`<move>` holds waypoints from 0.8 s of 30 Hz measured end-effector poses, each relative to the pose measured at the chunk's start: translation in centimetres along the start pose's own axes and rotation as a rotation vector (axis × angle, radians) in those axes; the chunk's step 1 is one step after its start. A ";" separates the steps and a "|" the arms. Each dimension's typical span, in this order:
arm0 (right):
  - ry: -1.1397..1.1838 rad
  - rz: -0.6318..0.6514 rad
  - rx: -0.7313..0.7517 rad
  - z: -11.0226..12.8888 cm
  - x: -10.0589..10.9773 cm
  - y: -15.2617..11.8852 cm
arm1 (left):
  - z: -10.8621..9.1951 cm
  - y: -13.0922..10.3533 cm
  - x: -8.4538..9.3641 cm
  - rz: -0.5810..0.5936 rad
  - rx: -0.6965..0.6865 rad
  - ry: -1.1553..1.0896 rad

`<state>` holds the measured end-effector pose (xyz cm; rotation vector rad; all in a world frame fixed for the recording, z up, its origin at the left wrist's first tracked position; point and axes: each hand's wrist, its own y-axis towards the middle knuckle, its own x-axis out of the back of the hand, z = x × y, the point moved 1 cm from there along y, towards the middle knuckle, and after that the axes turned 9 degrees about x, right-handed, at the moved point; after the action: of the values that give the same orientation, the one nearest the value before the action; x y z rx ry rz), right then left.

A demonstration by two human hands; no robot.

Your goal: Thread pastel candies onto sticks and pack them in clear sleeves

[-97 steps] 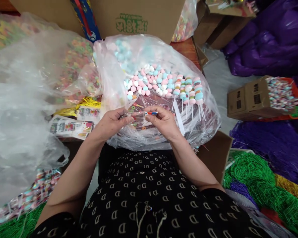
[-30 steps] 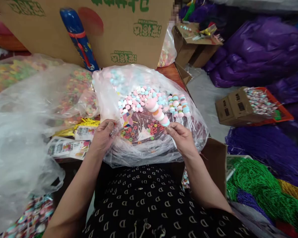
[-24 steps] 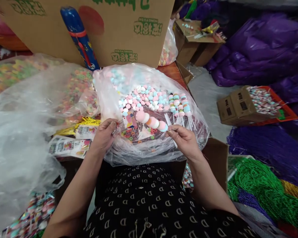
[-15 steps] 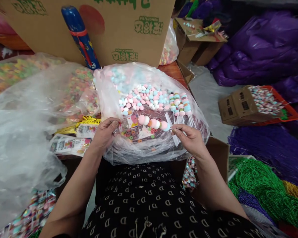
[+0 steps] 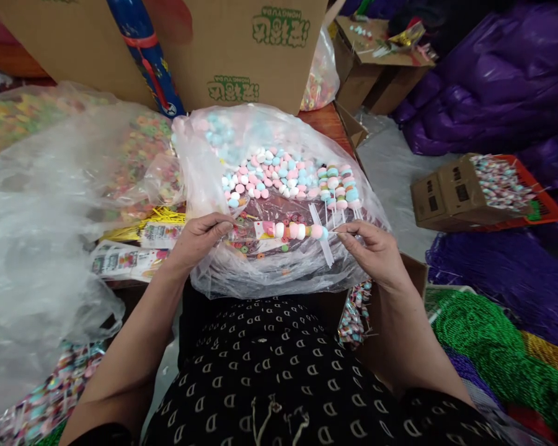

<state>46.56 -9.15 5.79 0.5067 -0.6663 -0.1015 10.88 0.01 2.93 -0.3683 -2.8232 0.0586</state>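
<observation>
A skewer of pink, white and blue candies (image 5: 300, 231) lies level between my two hands, with a clear printed wrapper (image 5: 264, 230) around its left part. My left hand (image 5: 209, 232) pinches the wrapper's far left end. At the right, my right hand (image 5: 365, 243) pinches the stick end beside the blue candy. Below and behind them is a large clear plastic bag (image 5: 270, 282) with loose pink, white and blue candies (image 5: 272, 173). Finished-looking candy skewers (image 5: 337, 186) lie at its right side, near loose white sticks (image 5: 322, 235).
Behind stand a large cardboard box (image 5: 242, 37) and a blue bottle (image 5: 142, 52). Bags of ring candies (image 5: 144, 145) fill the left, above printed wrappers (image 5: 125, 263) and yellow ties (image 5: 162, 217). On the right are a box of wrapped candies (image 5: 451, 192) and green strands (image 5: 493, 347).
The skewer has gone from slanted to level, and its left part now sits in the wrapper. My right hand has moved slightly right. The view has shifted a little.
</observation>
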 end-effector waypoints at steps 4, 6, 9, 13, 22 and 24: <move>0.016 -0.041 -0.004 0.0 -0.5 -0.4 | -0.9 -0.2 -0.4 0.064 -0.056 0.044; 0.012 -0.049 0.013 -0.2 -0.7 -0.7 | -1.2 -0.3 -0.6 0.080 -0.058 0.058; -0.061 -0.051 0.071 -0.6 -1.0 -1.1 | -1.7 -0.5 -0.8 0.082 -0.045 0.082; -0.136 -0.038 0.163 -1.2 -1.0 -1.4 | -2.0 -0.5 -1.0 0.063 -0.009 0.084; -0.078 0.143 0.099 -0.7 -1.2 -1.6 | -1.9 -0.4 -1.6 0.054 -0.008 -0.032; -0.027 0.151 0.055 -0.4 -1.3 -1.7 | -2.1 -0.5 -1.7 0.039 -0.005 -0.059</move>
<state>45.94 -10.15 4.00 0.5066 -0.7329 0.0523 12.98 -0.89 4.54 -0.4297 -2.8745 0.0720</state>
